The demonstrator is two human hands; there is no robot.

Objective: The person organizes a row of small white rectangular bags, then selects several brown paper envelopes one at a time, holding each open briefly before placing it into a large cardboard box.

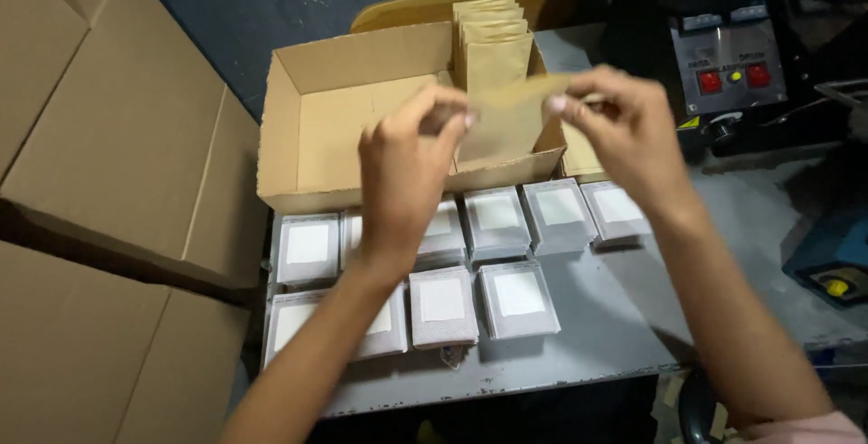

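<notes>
Two hands pinch a kraft paper pouch above an open carton.

The left hand (407, 168) and right hand (624, 127) each nip an upper corner of the brown kraft pouch (506, 123) between thumb and fingertips, holding it stretched between them over the cardboard box (307, 118). Just behind the grip, a row of matching brown pouches (493, 37) stands upright in the box's far corner. Below the grip, on the grey table (615, 317), lie nine grey-white sachet stacks (520, 299), each square with a white centre: five in the nearer-to-box row, four in the front row. Right of the grip, a machine panel (728, 69) shows two red buttons.
</notes>
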